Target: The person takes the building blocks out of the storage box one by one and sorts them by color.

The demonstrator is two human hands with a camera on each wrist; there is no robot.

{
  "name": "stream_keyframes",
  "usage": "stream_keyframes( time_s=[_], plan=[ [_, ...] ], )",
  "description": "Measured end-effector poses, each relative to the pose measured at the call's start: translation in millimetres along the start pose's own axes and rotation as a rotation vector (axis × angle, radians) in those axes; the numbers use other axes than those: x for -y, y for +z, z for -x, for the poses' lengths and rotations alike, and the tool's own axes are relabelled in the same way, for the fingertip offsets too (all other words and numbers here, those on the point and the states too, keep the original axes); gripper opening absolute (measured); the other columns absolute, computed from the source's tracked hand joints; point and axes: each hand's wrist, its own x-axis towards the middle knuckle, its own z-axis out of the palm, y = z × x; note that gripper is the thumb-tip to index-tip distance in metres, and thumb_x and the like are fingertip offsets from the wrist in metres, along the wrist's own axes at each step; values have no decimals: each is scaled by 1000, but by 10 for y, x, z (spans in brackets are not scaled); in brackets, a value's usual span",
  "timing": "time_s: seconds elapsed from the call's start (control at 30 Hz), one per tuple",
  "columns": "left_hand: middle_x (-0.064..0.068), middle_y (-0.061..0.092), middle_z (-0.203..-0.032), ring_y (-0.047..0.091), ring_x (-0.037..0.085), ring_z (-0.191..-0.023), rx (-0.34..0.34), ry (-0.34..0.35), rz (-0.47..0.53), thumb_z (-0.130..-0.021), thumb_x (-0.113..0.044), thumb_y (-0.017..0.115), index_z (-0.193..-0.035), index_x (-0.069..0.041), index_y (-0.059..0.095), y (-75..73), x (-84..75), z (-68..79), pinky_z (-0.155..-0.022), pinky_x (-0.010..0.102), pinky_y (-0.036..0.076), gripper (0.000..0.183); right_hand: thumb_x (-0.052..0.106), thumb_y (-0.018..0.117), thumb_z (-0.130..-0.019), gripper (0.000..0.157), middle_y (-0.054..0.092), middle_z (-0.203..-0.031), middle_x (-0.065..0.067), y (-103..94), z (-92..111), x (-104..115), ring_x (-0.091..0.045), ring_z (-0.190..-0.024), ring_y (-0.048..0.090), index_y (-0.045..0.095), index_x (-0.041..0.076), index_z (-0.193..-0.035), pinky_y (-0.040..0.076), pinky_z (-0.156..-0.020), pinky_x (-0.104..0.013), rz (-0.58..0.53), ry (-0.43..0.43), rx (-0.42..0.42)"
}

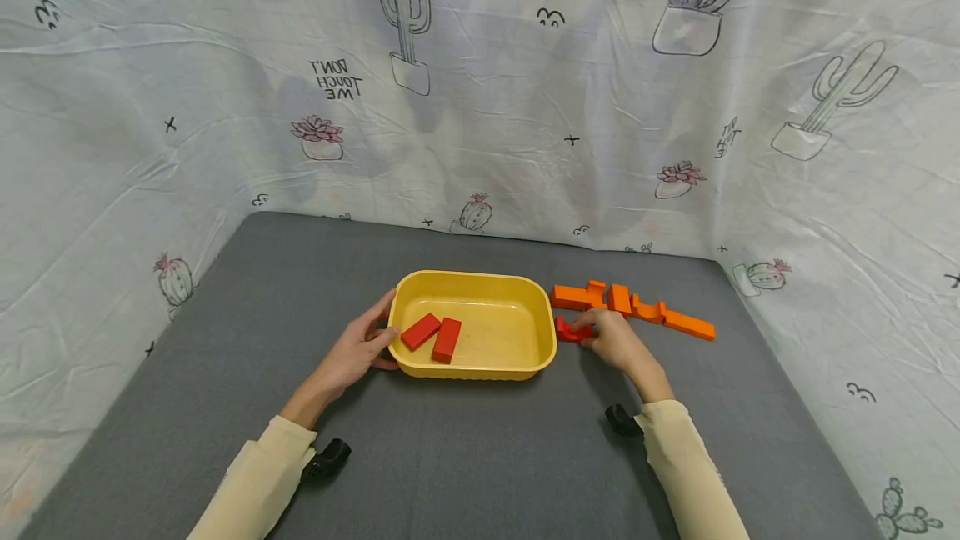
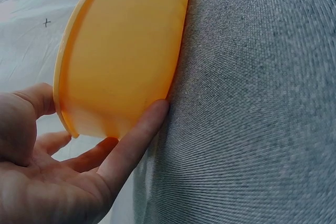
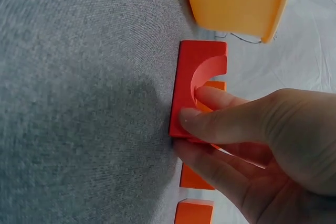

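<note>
A yellow plastic bin (image 1: 487, 372) stands on the grey table with two red rectangular blocks (image 1: 447, 340) inside. My left hand (image 1: 363, 340) holds its left end, thumb at the rim and fingers spread along the outer wall (image 2: 126, 51). Just right of the bin, my right hand (image 1: 617, 344) pinches a red block with a half-round notch (image 3: 184, 85). In the right wrist view, the thumb lies on the block's near face, one finger reaches into the notch, and other fingers are partly hidden behind it. That block appears to touch the table.
Behind the right hand, several orange blocks (image 1: 688, 324) form an uneven row, some notched and some rectangular. A white cloth with cactus drawings (image 1: 480, 107) hangs around the table's back and sides. Grey cloth (image 1: 480, 457) covers the table in front of the bin.
</note>
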Motion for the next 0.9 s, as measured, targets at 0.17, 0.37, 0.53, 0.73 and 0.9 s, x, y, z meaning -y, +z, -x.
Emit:
stream_keyframes(
  time_s=[0.17,0.37,0.53,0.73,0.9],
  plan=[
    [20,30,-137,50,40,-107,-2,-12,-2,-95,-12,47,-145,-28,15,5,-14,7,-67,46,54,62,-7,70,-72,22,65,-95,-8,-21,13,0,-28,-91,59,70,5,-90,52,-76,-42,-22,20,0],
    [25,28,-137,46,45,-109,16,-26,23,-94,-12,47,-146,-21,12,21,-150,56,-71,52,51,64,-5,69,-74,24,63,-101,-10,-100,34,50,-29,-96,59,69,6,-95,52,-76,-42,-50,69,-8],
    [26,27,-137,46,46,-109,21,-25,14,-94,-14,47,-147,-17,11,40,-268,97,-72,53,50,64,-7,68,-74,25,63,-101,-10,-156,36,89,-29,-96,59,69,5,-96,52,-76,-42,-70,51,-13],
    [26,27,-138,46,47,-108,27,-18,28,-94,-13,47,-147,-16,10,37,-291,97,-72,54,50,64,-8,66,-75,25,64,-99,-10,-202,30,135,-27,-94,60,67,2,-98,53,-76,-40,-85,32,-17],
    [26,26,-138,46,47,-109,27,-13,24,-94,-14,48,-147,-15,10,41,-280,90,-71,53,50,65,-8,65,-76,27,64,-102,-11,-233,29,191,-28,-94,60,65,0,-102,53,-74,-38,-106,43,-3]
  ],
)
